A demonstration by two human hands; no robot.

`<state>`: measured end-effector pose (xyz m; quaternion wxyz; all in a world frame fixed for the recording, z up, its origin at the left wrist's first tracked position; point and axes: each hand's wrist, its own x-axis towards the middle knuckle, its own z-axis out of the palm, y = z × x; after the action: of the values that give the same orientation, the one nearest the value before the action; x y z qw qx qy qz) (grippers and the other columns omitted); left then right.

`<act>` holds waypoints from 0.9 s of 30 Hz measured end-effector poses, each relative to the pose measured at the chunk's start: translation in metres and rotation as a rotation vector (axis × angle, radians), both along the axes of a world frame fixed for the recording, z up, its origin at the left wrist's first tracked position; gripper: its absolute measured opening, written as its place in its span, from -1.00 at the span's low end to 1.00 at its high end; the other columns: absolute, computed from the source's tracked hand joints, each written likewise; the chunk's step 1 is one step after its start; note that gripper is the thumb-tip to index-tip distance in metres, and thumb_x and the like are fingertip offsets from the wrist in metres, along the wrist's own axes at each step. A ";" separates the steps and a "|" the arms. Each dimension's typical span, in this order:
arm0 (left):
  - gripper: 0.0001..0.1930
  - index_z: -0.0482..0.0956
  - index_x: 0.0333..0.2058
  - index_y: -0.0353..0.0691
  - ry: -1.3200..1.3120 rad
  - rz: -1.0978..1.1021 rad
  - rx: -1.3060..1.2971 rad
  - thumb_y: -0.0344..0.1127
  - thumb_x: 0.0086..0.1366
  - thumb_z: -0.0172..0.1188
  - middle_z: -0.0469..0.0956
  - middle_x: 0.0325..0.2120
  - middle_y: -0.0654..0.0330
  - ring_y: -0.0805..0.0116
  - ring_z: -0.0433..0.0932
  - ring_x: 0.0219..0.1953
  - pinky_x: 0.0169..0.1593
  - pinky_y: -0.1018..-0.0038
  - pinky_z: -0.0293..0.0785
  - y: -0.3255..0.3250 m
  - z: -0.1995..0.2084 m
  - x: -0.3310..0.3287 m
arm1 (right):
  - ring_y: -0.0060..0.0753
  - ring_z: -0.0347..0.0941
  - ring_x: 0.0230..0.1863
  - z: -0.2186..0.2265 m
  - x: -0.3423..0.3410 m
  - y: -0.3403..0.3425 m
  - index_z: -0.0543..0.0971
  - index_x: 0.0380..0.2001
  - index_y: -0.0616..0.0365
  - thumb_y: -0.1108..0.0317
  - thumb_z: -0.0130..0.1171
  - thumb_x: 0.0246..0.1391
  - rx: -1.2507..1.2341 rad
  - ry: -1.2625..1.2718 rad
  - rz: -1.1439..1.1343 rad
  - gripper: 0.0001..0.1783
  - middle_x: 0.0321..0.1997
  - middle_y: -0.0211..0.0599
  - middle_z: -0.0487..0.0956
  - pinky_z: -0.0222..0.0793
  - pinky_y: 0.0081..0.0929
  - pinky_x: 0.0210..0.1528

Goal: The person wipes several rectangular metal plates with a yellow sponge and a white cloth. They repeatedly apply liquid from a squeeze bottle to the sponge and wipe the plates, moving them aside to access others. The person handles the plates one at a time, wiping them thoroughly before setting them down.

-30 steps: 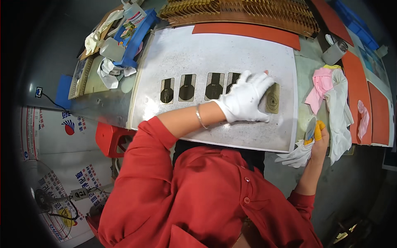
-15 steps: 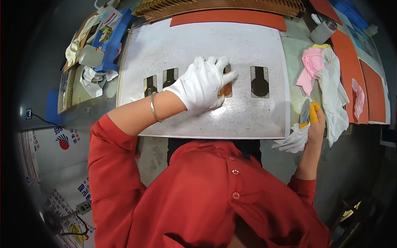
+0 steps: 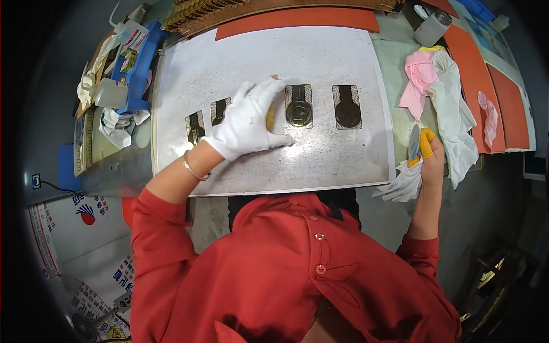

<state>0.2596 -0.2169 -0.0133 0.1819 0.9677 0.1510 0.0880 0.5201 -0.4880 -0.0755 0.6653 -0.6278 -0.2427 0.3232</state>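
Observation:
My left hand [image 3: 250, 122], in a white glove, hovers over or rests on the white sheet [image 3: 211, 166], thumb and fingers spread apart. A yellowish patch shows between them, too hidden to name. Just right of it lies a dark plate with a round medallion [image 3: 298, 111]; a similar dark plate [image 3: 347, 108] lies farther right. Two more, partly covered, are left of the hand. At the sheet's right edge, my right hand [image 3: 432, 157], with yellow finger cots, grips a shiny round disc [image 3: 414, 140]. White glove fabric [image 3: 403, 184] hangs from it, worn or held I cannot tell.
A blue tray [image 3: 137, 71] with a white bottle [image 3: 111, 93] stands on the left. Orange boards [image 3: 297, 19] line the back and right. Pink cloth [image 3: 420, 80] and white cloth [image 3: 454, 120] lie beyond my right hand, below a capped jar [image 3: 432, 30].
My left hand has moved left, off the plate with the round medallion, which now shows fully. My right hand keeps hold of the disc. The whole view has shifted slightly.

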 end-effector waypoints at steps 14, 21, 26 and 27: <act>-0.18 0.16 0.16 -0.04 0.228 0.107 0.266 -0.16 -0.17 0.24 0.34 -0.10 -0.07 -0.04 0.38 -0.06 0.02 0.18 0.27 0.009 0.001 -0.026 | -0.78 0.34 -0.42 -0.008 0.004 -0.002 0.46 -0.18 0.21 0.36 0.01 0.17 0.070 0.038 -0.012 -0.80 -0.37 -0.56 0.48 0.24 -0.78 -0.39; -0.13 0.15 0.16 -0.10 0.234 0.191 0.020 -0.13 -0.21 0.28 0.34 -0.16 -0.07 -0.06 0.34 -0.09 0.02 0.16 0.24 0.004 0.003 -0.027 | -0.80 0.34 -0.43 -0.007 0.005 -0.003 0.47 -0.18 0.21 0.35 0.00 0.18 0.080 0.024 0.017 -0.80 -0.37 -0.57 0.48 0.25 -0.80 -0.42; -0.08 0.14 0.18 0.00 0.253 0.193 0.180 -0.04 -0.24 0.31 0.35 -0.17 -0.06 -0.03 0.37 -0.13 -0.03 0.15 0.26 0.004 -0.005 -0.028 | -0.78 0.36 -0.42 -0.012 0.008 -0.005 0.46 -0.17 0.21 0.37 0.00 0.17 0.084 0.028 -0.013 -0.80 -0.35 -0.55 0.49 0.28 -0.79 -0.41; -0.10 0.16 0.17 0.00 0.226 0.203 0.129 -0.05 -0.24 0.31 0.35 -0.18 -0.05 -0.02 0.37 -0.14 -0.05 0.17 0.27 0.003 -0.004 -0.028 | -0.78 0.37 -0.41 -0.012 0.008 -0.005 0.46 -0.17 0.21 0.37 0.00 0.17 0.094 0.043 -0.017 -0.80 -0.34 -0.54 0.49 0.29 -0.79 -0.41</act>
<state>0.2311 -0.2139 -0.0173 0.0912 0.9608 0.2617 0.0060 0.5277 -0.4928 -0.0877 0.7017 -0.5909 -0.2380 0.3190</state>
